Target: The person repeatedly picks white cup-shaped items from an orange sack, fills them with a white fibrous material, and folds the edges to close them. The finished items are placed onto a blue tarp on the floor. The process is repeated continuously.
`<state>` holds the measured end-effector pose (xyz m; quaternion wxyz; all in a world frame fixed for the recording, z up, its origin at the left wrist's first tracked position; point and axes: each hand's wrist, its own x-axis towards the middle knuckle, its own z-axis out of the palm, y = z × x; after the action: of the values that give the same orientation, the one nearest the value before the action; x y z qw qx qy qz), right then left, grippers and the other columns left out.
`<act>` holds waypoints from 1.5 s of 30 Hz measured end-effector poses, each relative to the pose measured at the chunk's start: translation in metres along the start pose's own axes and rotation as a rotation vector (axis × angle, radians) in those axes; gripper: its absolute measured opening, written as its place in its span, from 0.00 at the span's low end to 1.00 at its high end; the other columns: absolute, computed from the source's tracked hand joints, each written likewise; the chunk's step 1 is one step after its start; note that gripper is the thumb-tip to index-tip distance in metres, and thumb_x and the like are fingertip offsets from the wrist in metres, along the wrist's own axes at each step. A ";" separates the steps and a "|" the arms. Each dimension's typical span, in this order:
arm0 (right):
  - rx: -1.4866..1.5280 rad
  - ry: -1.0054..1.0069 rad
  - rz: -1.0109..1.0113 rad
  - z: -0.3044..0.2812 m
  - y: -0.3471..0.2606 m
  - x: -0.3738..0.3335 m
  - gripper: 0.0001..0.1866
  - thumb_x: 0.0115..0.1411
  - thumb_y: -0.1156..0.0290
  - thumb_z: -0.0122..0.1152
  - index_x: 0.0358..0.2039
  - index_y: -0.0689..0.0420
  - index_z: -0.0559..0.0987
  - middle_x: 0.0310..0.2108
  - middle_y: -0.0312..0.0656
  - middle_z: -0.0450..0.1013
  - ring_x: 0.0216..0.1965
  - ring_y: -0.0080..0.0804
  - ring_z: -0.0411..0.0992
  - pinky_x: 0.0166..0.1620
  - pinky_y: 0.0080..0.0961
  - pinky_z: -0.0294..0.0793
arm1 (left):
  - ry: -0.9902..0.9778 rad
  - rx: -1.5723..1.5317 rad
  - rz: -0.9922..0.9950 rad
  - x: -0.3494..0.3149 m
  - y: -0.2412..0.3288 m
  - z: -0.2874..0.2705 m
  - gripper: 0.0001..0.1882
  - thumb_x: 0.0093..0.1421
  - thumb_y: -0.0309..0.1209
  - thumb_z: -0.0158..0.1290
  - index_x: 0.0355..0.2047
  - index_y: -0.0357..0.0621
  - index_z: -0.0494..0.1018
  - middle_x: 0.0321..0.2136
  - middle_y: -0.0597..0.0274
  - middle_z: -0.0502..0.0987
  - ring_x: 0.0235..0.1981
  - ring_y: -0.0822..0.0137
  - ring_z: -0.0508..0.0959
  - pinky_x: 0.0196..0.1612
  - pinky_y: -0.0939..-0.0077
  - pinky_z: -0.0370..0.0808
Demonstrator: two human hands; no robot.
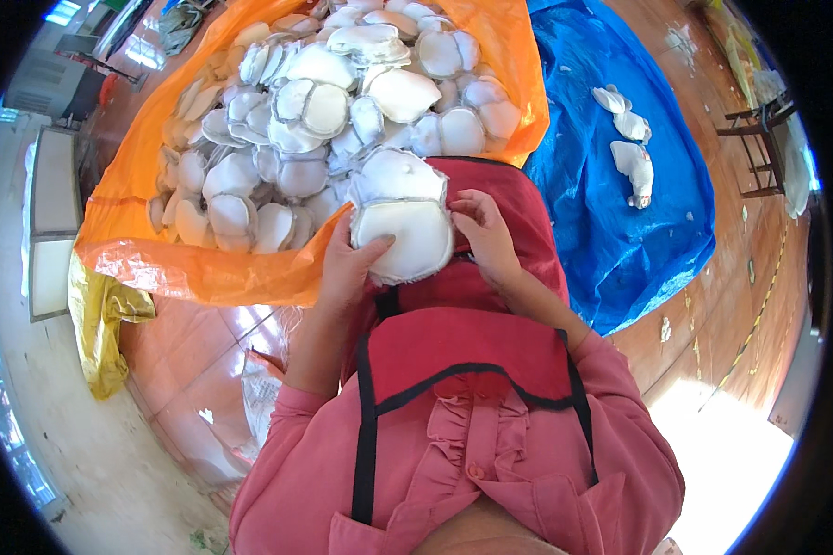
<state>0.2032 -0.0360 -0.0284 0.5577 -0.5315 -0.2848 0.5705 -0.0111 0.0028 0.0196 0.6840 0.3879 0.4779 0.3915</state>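
Observation:
My left hand grips a stack of white padded pieces by its left side, thumb on top and fingers beneath. The pieces are rounded, with rough stitched edges, and a smaller one sits above a larger one. At the stack's right edge is my right hand, its thumb and fingertips drawn together; what they pinch, if anything, is too small to make out. Just beyond my hands, a big heap of similar white pads lies on an orange plastic sheet. A red apron with black trim covers my lap.
To the right, a blue plastic sheet carries several white pieces. A wooden stool stands at the far right. On the left, a yellow plastic bag lies by the wall, and a whitish sack is on the tiled floor.

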 end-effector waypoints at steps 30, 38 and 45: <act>0.037 -0.240 0.103 0.011 -0.014 -0.009 0.28 0.59 0.68 0.64 0.55 0.62 0.63 0.50 0.44 0.69 0.51 0.32 0.69 0.54 0.29 0.70 | 0.045 1.110 0.655 0.007 0.018 0.054 0.07 0.55 0.31 0.56 0.29 0.41 0.73 0.28 0.53 0.76 0.31 0.50 0.78 0.33 0.59 0.74; 0.129 -0.177 0.160 0.009 -0.018 -0.009 0.25 0.60 0.69 0.64 0.54 0.61 0.65 0.45 0.41 0.71 0.45 0.27 0.71 0.48 0.25 0.73 | -0.044 0.949 0.560 0.019 0.014 0.047 0.07 0.59 0.28 0.53 0.31 0.36 0.72 0.27 0.51 0.75 0.28 0.54 0.76 0.33 0.67 0.71; -0.129 -0.021 -0.242 0.001 0.000 -0.004 0.14 0.60 0.69 0.64 0.45 0.59 0.75 0.43 0.38 0.70 0.45 0.26 0.70 0.46 0.23 0.74 | -0.083 0.920 0.566 0.025 0.016 0.047 0.05 0.60 0.27 0.51 0.32 0.38 0.71 0.28 0.48 0.75 0.32 0.47 0.75 0.35 0.59 0.71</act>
<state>0.2013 -0.0397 -0.0264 0.5839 -0.5221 -0.3887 0.4852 0.0374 0.0240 0.0367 0.3299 0.7760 0.4492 0.2951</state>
